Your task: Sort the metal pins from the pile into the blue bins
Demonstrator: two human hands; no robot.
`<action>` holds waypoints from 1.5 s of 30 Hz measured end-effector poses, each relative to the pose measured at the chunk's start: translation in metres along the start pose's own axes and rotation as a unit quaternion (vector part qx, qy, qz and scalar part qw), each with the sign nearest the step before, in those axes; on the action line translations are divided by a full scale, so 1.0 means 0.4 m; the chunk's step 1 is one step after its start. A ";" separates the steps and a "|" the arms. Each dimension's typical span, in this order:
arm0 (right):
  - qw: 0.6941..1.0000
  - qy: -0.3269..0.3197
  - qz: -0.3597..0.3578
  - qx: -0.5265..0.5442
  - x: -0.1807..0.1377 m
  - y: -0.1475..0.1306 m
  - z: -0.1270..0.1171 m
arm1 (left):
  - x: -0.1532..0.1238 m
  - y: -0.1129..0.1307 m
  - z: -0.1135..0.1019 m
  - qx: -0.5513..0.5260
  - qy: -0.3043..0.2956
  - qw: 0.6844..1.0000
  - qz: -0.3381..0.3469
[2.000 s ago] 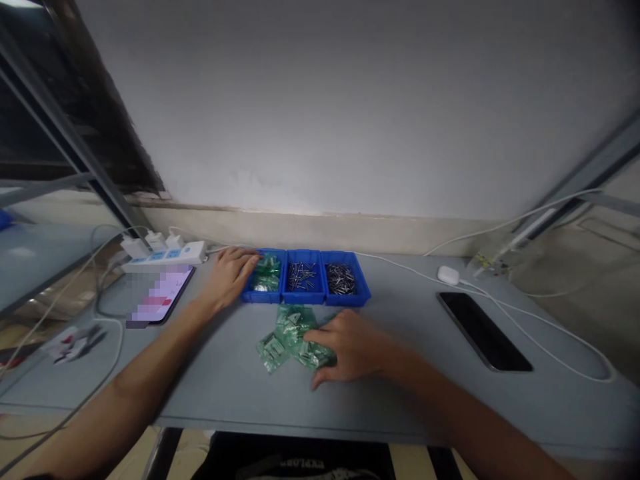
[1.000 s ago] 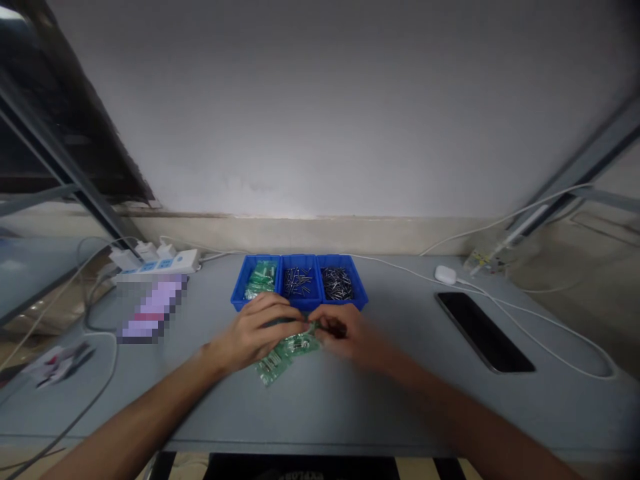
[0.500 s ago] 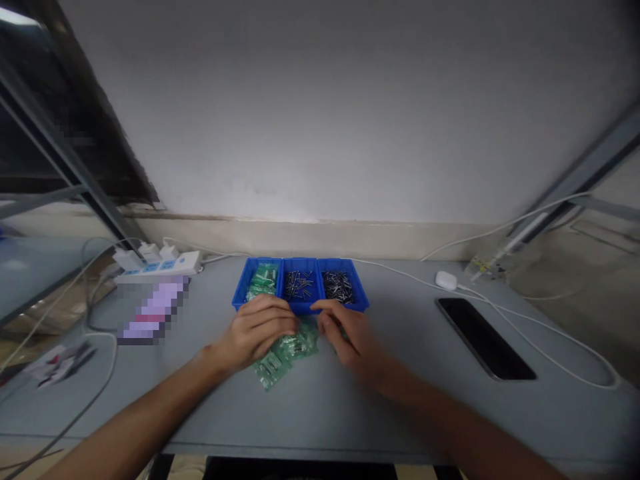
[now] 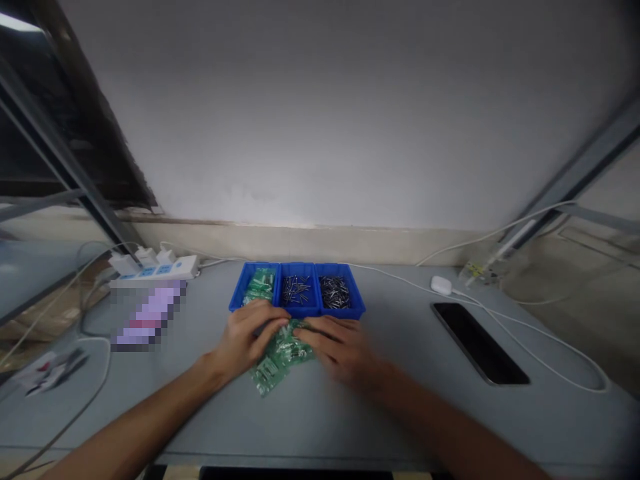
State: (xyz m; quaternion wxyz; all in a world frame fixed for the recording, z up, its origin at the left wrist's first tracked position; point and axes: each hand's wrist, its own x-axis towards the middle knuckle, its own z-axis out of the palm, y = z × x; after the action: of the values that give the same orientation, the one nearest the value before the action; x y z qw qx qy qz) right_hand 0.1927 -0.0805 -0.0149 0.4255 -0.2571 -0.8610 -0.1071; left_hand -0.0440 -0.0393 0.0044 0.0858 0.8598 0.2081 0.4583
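Small green see-through plastic bags [image 4: 287,350] lie in a loose pile on the grey table, with small metal parts showing inside. My left hand [image 4: 247,337] is at the pile's left side, thumb and fingertips closed together at its upper edge on a green bag. From the right, my right hand [image 4: 340,343] lies over the pile with its fingers stretched out and touching the bags; it is slightly blurred. Just behind both hands stands a blue three-part bin [image 4: 305,311]. Its left compartment holds more green bags [image 4: 261,283], the middle a few screws [image 4: 296,288], the right many screws [image 4: 335,292].
A black phone [image 4: 480,343] lies on the right, near a white charger case [image 4: 441,285] and its looping cable. On the left are a white power strip [image 4: 175,268], a blurred-out purple item [image 4: 153,313] and a crumpled wrapper [image 4: 50,373]. A wall [image 4: 320,133] rises behind the table.
My right hand has moved left onto the green bags, its fingers now straighter. My left hand has turned so its thumb shows. The view has shifted slightly.
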 end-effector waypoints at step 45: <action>0.989 0.062 0.125 0.055 0.000 -0.003 0.013 | 0.011 -0.019 -0.012 0.027 -0.042 0.998 0.042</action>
State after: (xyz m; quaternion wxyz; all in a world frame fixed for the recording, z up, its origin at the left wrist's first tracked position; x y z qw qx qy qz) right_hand 0.1884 -0.0793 -0.0181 0.5016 -0.3319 -0.7986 -0.0208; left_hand -0.0479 -0.0309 0.0080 0.0523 0.8881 0.1805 0.4194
